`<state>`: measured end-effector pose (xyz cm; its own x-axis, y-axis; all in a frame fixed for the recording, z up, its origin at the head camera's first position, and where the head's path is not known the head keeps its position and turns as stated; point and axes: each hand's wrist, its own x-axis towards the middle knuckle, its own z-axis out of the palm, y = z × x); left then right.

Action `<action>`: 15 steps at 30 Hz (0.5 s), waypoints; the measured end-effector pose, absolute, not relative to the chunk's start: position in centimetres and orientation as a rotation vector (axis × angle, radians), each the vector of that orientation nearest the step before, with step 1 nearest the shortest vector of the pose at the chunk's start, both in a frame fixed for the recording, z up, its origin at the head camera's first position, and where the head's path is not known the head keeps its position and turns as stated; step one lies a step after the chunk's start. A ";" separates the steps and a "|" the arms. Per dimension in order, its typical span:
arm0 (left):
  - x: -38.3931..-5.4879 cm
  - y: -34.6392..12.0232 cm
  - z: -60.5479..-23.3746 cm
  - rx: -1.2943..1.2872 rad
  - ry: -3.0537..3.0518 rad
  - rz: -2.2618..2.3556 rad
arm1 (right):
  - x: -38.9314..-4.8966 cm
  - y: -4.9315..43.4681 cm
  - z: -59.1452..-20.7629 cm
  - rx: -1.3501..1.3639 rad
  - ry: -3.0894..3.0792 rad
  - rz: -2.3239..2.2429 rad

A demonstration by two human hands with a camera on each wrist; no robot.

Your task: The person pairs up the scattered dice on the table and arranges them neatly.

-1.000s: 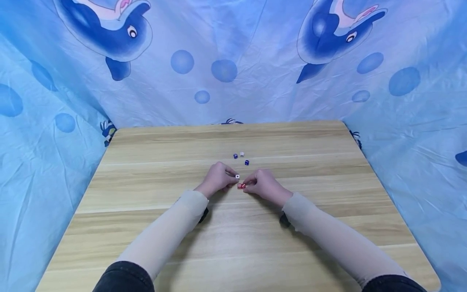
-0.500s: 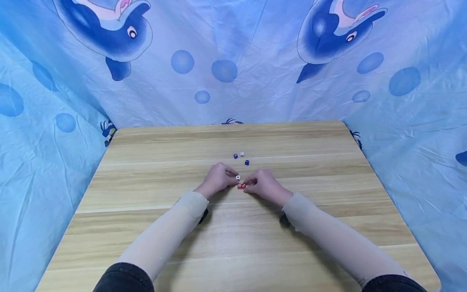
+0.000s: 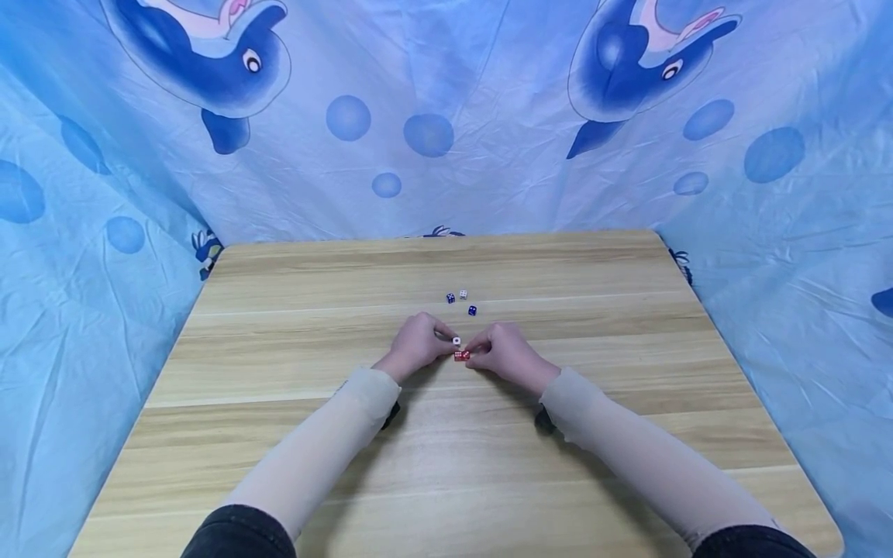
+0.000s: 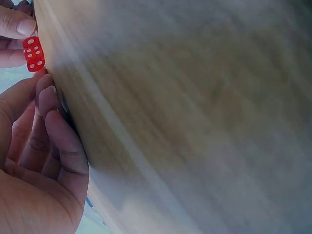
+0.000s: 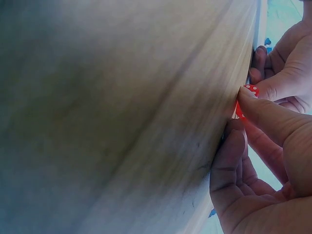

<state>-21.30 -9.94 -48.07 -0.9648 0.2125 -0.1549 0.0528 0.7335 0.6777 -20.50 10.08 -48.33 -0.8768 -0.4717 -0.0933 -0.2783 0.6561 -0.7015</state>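
My left hand (image 3: 421, 342) pinches a white die (image 3: 456, 341) between thumb and fingers, just beyond two red dice (image 3: 462, 356) that sit side by side. My right hand (image 3: 509, 355) pinches the right-hand red die from its side. The left wrist view shows a red die (image 4: 34, 53) with white pips between the two hands' fingertips. Red also shows by the right thumb (image 5: 253, 102) in the right wrist view. The white die is hidden in both wrist views. Whether it touches the red dice, I cannot tell.
Farther back on the wooden table (image 3: 279, 333) lie two blue dice, one at left (image 3: 450, 298) and one nearer (image 3: 472, 311), with another white die (image 3: 463, 294) beside them. A blue dolphin-print sheet (image 3: 488, 186) hangs behind and around the table.
My left hand has brought the white die slightly right and nearer to me, toward the red dice. The right hand and the red dice have stayed in place.
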 end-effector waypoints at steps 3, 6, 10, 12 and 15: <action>-21.3 -10.0 -48.1 0.216 2.711 1.055 | -20.5 10.1 -48.4 -0.608 2.610 -1.038; -21.3 -10.0 -48.1 0.219 2.706 1.065 | -20.5 10.1 -48.5 -0.607 2.607 -1.042; -21.2 -10.0 -48.0 0.226 2.701 1.093 | -20.5 10.1 -48.4 -0.586 2.600 -1.046; -21.1 -10.0 -48.0 0.224 2.693 1.111 | -20.5 10.1 -48.4 -0.575 2.599 -1.044; -21.1 -10.0 -47.9 0.225 2.684 1.123 | -20.5 10.1 -48.5 -0.565 2.599 -1.044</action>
<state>-21.08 -9.99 -47.93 -0.9635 0.2251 -0.1451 0.0548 0.6960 0.7159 -20.48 10.07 -48.47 -0.8831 -0.4552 -0.1139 -0.2499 0.6617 -0.7069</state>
